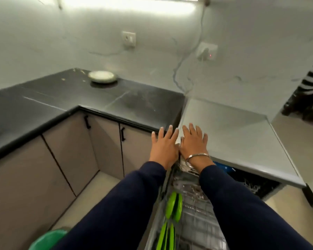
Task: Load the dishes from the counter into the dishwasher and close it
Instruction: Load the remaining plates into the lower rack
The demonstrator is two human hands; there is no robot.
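Both my hands reach forward side by side with fingers spread and straight. My left hand hovers by the edge of the black counter; my right hand, with a metal bangle at the wrist, is over the near corner of the grey dishwasher top. Neither hand holds anything. Below my arms the dishwasher rack is pulled out, with green plates standing on edge in it. A pale plate lies on the far part of the counter.
Grey cabinet doors with black handles run under the counter. A green bin sits at the bottom left on the floor. Wall sockets and a hanging cable are on the grey wall. A dark chair is at the right.
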